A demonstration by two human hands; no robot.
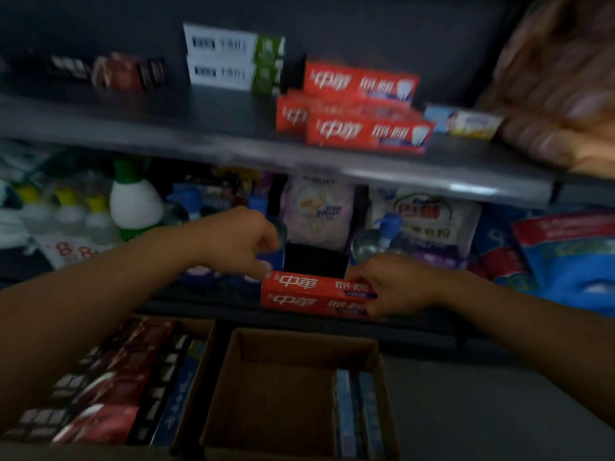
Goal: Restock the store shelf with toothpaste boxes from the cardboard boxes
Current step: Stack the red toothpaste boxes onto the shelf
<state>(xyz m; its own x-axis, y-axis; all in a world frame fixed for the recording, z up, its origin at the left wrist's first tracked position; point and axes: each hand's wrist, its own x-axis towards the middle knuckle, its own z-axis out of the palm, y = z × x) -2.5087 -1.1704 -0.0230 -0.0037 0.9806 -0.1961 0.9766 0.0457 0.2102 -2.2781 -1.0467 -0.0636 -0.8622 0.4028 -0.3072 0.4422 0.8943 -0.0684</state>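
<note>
I hold a red toothpaste box (309, 294) level in front of the lower shelf, above the cardboard boxes. My right hand (396, 287) grips its right end. My left hand (243, 242) pinches its upper left corner with curled fingers. On the grey upper shelf (166, 131) lie three matching red toothpaste boxes (362, 128), two white-and-green boxes (233, 59), dark boxes (109, 73) and a small pale box (466, 121). Below me, a cardboard box (286, 390) holds a few blue boxes (357, 414) at its right side. The left cardboard box (196, 377) is full of dark red-and-black toothpaste boxes (109, 390).
The lower shelf carries bottles with yellow and green caps (133, 201), pump bottles (382, 237), white and lilac bags (319, 207) and blue-red pouches (565, 261). A brownish bundle (562, 78) sits at the upper shelf's right end. Grey floor lies right of the boxes.
</note>
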